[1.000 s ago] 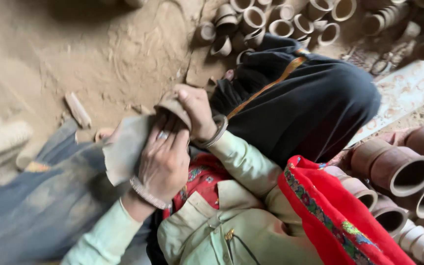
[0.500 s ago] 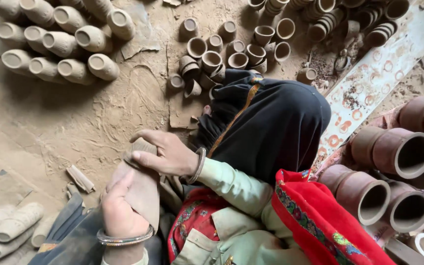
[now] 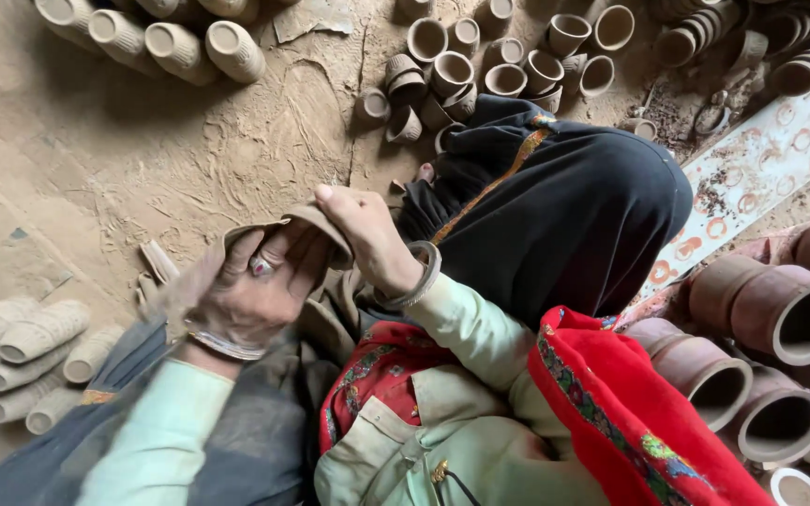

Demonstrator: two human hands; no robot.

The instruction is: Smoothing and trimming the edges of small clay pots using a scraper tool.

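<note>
Head view looks down on a dusty clay floor (image 3: 96, 159) with small clay cups (image 3: 452, 70) piled around and big pots (image 3: 780, 314) on one side, while the left hand (image 3: 250, 295) and right hand (image 3: 367, 239) have their fingers curled around a soft clay slab (image 3: 316, 217) above the lap.

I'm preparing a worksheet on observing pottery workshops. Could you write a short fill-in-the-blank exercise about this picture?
1. Both hands, the left hand and the right hand, press a flat slab of ____ between them.
2. The finger ring sits on the ____ hand.
3. The small clay cups beyond the black-clad knee stand on the ____ ground.
4. The large brown pots lie to the person's ____.

Missing words: clay; left; dirt; right
</note>
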